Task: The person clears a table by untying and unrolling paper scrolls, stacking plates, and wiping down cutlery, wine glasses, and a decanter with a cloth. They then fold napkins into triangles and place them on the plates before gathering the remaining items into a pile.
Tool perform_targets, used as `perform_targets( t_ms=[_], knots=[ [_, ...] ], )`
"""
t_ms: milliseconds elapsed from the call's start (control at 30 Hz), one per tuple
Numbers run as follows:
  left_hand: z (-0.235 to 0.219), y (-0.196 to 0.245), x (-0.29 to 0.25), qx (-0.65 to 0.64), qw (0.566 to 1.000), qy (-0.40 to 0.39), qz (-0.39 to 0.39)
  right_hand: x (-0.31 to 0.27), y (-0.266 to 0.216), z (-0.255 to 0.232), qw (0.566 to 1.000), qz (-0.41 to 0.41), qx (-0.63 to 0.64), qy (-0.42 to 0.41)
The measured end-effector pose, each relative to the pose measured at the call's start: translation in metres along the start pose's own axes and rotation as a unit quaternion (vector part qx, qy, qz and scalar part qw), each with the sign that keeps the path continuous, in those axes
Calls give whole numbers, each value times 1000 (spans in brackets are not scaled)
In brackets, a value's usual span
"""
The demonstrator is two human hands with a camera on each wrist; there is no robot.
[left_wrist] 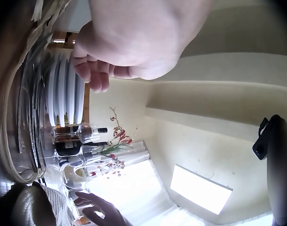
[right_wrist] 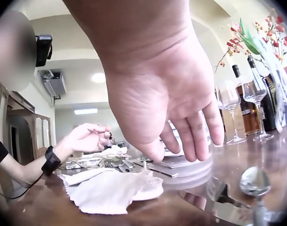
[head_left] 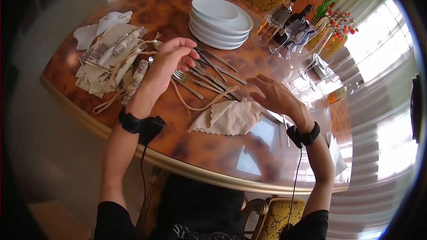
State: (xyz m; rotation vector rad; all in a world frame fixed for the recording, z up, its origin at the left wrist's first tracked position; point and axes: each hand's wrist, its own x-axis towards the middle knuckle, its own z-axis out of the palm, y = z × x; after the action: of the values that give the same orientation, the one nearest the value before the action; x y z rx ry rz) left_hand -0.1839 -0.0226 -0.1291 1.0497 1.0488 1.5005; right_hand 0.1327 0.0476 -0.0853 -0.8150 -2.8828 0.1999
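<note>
My left hand [head_left: 172,57] is raised over the left end of a loose pile of patterned cutlery, its fingers loosely bent and holding nothing. Forks [head_left: 180,76] and knives [head_left: 212,78] lie below it. To the right, my right hand [head_left: 276,95] hovers palm down with fingers extended, also holding nothing. Between the hands rests a crumpled beige napkin [head_left: 238,119] with a scalloped edge. A tan cord [head_left: 195,108] loops from the cutlery toward it. In the right wrist view, a spoon [right_wrist: 254,181] lies on the tabletop beyond the right fingers.
White plates [head_left: 218,35] are stacked behind the cutlery. Floral cloth rolls [head_left: 136,80] and printed napkins [head_left: 95,73] are heaped at left. Wine glasses [head_left: 278,15], dark bottles [head_left: 306,11] and red-berried branches [head_left: 342,20] stand at back right. The glossy table's gold rim [head_left: 178,162] runs along the front.
</note>
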Motion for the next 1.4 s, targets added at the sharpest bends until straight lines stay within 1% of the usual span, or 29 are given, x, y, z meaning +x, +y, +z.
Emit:
perform_targets(
  t_ms=[33,67,133,167,200,233,267,300,367,400,433,500,567,633,700,733,767,833,867,933,967,1000,1033,1067,1100,1167,1200,1267,1400],
  knots=[
    [-1,4,0,16,1000,-2,2,16,5,12,1000,-27,-6,13],
    [1,8,-1,67,997,-39,2,32,4,21,998,-55,-14,26],
    [4,5,-5,167,980,-104,12,59,-5,33,997,-54,-33,34],
    [5,7,-13,176,979,-105,12,70,-13,38,997,-52,-56,30],
    [5,9,-23,311,938,-143,56,78,-24,44,997,-54,-50,39],
    [4,11,-34,439,875,-178,98,83,-36,51,997,-66,-27,20],
    [0,6,-44,516,822,-194,142,88,-48,57,997,-80,-5,1],
    [-6,1,-56,590,757,-213,183,88,-61,65,997,-82,5,13],
    [-3,3,-78,612,734,-234,178,87,-85,80,996,-69,13,47],
    [0,4,-84,625,727,-241,150,93,-91,83,996,-65,24,64],
    [3,5,-89,636,720,-249,123,97,-97,85,997,-66,-17,41],
    [7,7,-90,635,716,-260,129,102,-104,85,993,-69,-100,-15],
    [12,15,-82,671,684,-284,38,106,-101,93,993,-79,-90,3],
    [6,18,-69,670,685,-281,63,105,-98,95,994,-58,-95,-3],
    [-5,24,-50,599,761,-240,64,96,-88,79,993,-63,-99,4],
    [-4,35,-43,613,762,-195,75,90,-80,68,992,-71,-104,1],
    [-14,35,-29,632,751,-163,98,84,-74,55,992,-71,-106,4],
    [-30,35,0,681,704,-134,153,73,-59,33,990,-68,-122,-1],
    [-42,29,15,680,704,-136,154,67,-46,33,991,-69,-111,33],
    [-63,15,44,703,643,-191,236,53,-27,28,991,-43,-121,46],
    [-63,12,52,701,643,-194,240,46,-22,25,990,-20,-129,60],
    [-63,9,60,705,646,-218,196,39,-17,22,991,6,-127,27],
    [-60,9,66,708,647,-241,151,31,-14,21,991,10,-129,29],
    [-58,7,71,721,627,-248,161,24,-13,22,992,33,-117,20],
    [-57,7,75,721,626,-248,162,18,-12,24,993,55,-104,10],
    [-51,11,79,740,596,-290,115,11,-13,28,994,79,-82,-6],
    [-48,12,79,740,596,-289,114,8,-14,31,993,103,-59,-22],
    [-45,12,83,756,573,-291,124,4,-12,40,992,97,-78,-32],
    [-36,9,89,769,558,-295,100,1,-11,44,991,102,-81,-34]
  ],
)
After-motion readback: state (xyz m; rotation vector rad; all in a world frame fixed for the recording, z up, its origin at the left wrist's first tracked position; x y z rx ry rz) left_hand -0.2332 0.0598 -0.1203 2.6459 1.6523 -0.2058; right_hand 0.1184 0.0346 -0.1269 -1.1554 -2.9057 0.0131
